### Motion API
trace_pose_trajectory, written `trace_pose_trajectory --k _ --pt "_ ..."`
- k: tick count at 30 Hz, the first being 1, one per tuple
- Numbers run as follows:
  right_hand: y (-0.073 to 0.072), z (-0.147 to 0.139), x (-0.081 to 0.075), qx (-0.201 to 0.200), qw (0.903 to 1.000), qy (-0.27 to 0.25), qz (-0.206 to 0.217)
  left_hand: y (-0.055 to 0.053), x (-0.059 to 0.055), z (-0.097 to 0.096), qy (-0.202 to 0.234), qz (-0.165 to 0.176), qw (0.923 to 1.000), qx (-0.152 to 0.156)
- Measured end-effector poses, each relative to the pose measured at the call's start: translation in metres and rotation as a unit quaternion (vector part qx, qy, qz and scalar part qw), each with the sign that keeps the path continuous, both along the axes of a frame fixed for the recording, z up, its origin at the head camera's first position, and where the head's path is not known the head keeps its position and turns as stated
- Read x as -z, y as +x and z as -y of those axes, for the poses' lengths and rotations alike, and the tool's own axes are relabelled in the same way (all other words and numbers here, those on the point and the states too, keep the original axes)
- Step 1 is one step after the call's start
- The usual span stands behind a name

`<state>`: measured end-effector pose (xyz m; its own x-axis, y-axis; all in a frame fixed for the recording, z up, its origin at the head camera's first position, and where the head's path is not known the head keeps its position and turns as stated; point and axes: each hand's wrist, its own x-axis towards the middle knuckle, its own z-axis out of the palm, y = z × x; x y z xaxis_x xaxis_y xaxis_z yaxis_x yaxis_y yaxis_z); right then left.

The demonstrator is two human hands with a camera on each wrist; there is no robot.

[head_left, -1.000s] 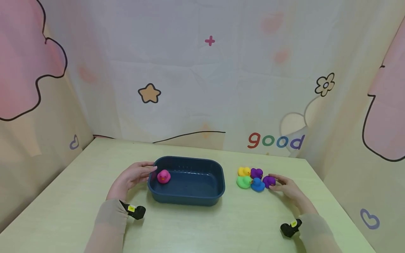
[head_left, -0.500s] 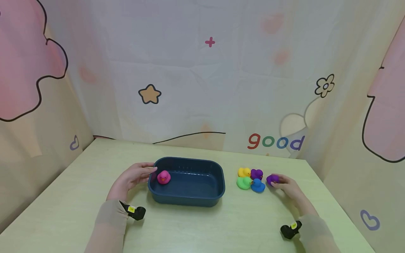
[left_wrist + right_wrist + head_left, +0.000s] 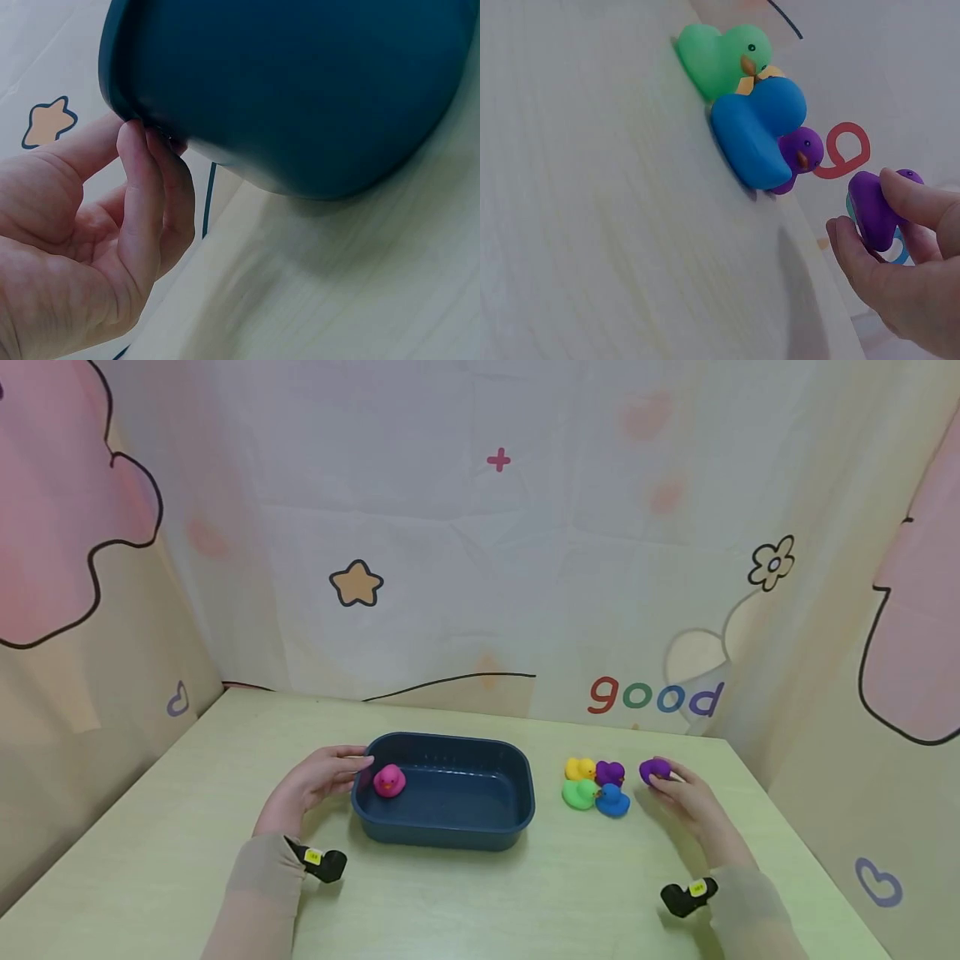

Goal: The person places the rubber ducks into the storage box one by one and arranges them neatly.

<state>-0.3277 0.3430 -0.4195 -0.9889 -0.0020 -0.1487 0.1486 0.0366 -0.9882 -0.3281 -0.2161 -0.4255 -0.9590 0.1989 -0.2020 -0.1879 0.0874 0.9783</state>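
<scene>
Purple duck (image 3: 871,210) in right hand (image 3: 690,797); four ducks (image 3: 611,797) near; left hand (image 3: 318,774) gripping bin (image 3: 450,836).

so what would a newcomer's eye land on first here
Probably the dark blue basin on the table, with a bright pink duck inside at its left end. To its right sits a cluster of four ducks: yellow, green, blue and purple. Farther right, the right hand holds another purple duck.
</scene>
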Motion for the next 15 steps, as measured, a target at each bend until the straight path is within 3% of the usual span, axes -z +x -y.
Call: trace_pose_trajectory --k 4,15 --pt "-0.001 0.002 -0.003 0.003 0.9994 -0.036 0.002 0.000 0.000 0.000 0.000 -0.003 1.0000 0.001" --pt "-0.005 0.019 -0.012 -0.004 0.9991 -0.043 -0.002 0.000 -0.001 -0.001 0.004 0.007 0.9999 -0.007"
